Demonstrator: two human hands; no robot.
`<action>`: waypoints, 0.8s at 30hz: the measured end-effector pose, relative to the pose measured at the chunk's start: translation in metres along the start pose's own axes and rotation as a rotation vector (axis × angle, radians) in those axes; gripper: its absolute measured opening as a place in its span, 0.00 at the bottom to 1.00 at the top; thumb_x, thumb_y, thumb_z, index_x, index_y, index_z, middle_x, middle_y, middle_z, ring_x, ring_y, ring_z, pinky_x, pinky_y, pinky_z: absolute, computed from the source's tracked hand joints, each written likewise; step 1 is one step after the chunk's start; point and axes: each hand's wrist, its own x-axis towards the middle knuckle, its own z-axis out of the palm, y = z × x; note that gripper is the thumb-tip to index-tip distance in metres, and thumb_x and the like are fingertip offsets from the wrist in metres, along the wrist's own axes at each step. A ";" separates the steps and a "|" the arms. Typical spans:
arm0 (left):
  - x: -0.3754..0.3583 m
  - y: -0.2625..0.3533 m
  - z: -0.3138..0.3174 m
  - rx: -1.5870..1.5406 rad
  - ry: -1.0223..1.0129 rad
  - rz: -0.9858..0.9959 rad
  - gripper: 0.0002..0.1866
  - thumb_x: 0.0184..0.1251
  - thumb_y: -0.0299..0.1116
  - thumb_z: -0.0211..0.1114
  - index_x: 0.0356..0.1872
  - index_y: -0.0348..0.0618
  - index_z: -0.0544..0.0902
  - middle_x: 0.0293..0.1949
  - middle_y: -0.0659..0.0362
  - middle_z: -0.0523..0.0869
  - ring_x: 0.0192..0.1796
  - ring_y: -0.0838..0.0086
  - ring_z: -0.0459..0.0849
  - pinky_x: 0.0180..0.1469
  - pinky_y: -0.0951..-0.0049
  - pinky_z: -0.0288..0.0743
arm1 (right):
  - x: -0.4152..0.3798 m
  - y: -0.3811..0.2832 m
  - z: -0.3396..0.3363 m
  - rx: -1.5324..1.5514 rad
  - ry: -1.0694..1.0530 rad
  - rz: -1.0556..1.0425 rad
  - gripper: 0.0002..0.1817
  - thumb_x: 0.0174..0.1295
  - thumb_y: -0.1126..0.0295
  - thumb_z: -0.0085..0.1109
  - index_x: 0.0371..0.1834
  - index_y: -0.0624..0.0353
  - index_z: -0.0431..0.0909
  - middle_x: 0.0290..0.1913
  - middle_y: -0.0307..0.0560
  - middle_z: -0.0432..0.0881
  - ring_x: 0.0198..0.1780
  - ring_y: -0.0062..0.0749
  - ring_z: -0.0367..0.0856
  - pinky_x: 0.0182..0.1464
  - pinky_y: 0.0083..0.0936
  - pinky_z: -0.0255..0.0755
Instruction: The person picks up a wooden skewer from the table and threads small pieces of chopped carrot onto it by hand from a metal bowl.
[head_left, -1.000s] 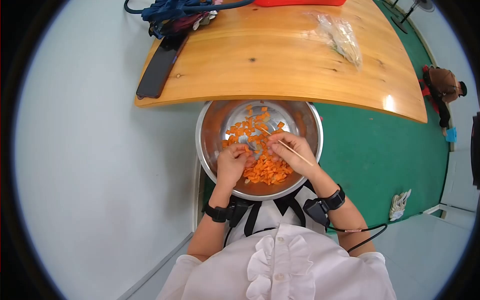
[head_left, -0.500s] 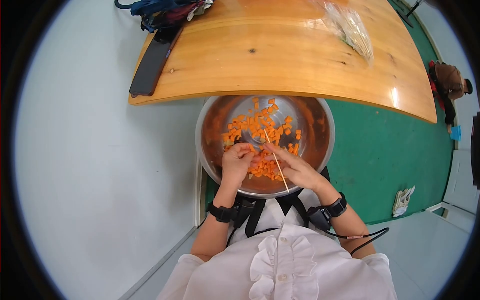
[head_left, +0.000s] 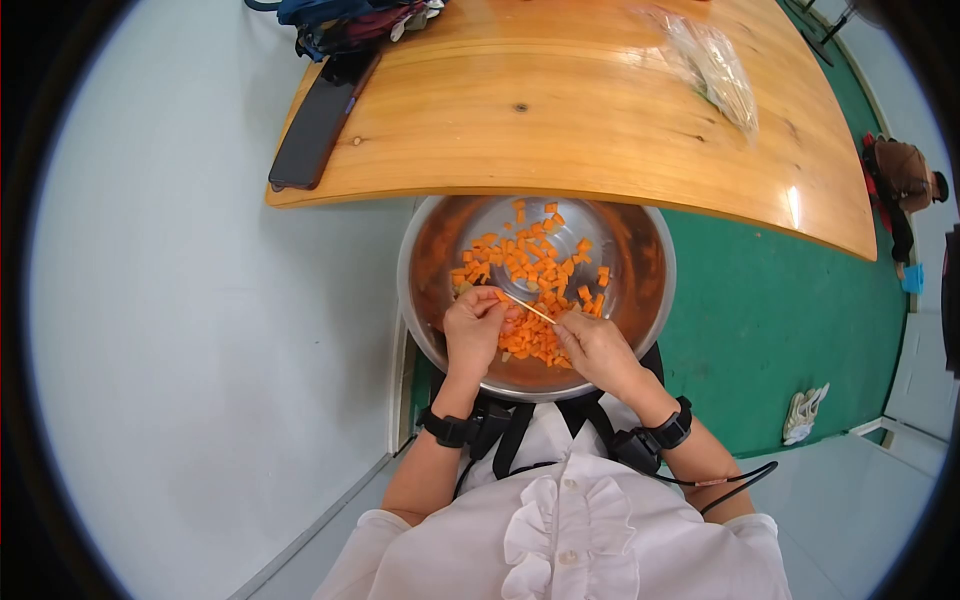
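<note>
A steel bowl sits in my lap below the table edge, holding several small orange carrot cubes. My right hand pinches a thin wooden skewer at its near end; the stick slants up and left. My left hand is closed at the skewer's tip, fingers pinched on a carrot cube there. Both hands rest over the near half of the bowl, above the cubes.
A curved wooden table lies beyond the bowl, with a black phone at its left end, a bundle of dark cloth and cable, and a clear plastic bag. Green floor is on the right, with a person far off.
The skewer has swung from pointing toward me to slanting left between both hands. My right hand slid down its near end, and my left hand closed at its tip.
</note>
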 end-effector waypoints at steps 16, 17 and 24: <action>-0.001 0.003 0.002 -0.029 0.033 0.046 0.06 0.59 0.17 0.57 0.37 0.32 0.76 0.35 0.52 0.84 0.33 0.75 0.84 0.32 0.81 0.79 | -0.002 0.000 0.007 -0.218 0.039 0.062 0.09 0.60 0.68 0.51 0.40 0.58 0.78 0.26 0.54 0.79 0.27 0.48 0.79 0.30 0.38 0.74; -0.001 0.003 0.002 -0.031 0.036 0.050 0.06 0.59 0.17 0.57 0.37 0.32 0.76 0.35 0.52 0.84 0.33 0.75 0.84 0.32 0.81 0.79 | -0.002 0.001 0.008 -0.220 0.041 0.058 0.09 0.60 0.68 0.51 0.40 0.58 0.78 0.26 0.54 0.79 0.27 0.48 0.79 0.30 0.38 0.74; -0.001 0.001 0.002 -0.012 0.046 0.063 0.06 0.59 0.17 0.56 0.37 0.31 0.76 0.34 0.52 0.83 0.34 0.75 0.84 0.33 0.81 0.79 | -0.002 0.004 0.009 -0.252 0.050 0.040 0.09 0.60 0.68 0.51 0.39 0.59 0.78 0.25 0.55 0.79 0.26 0.49 0.79 0.29 0.38 0.74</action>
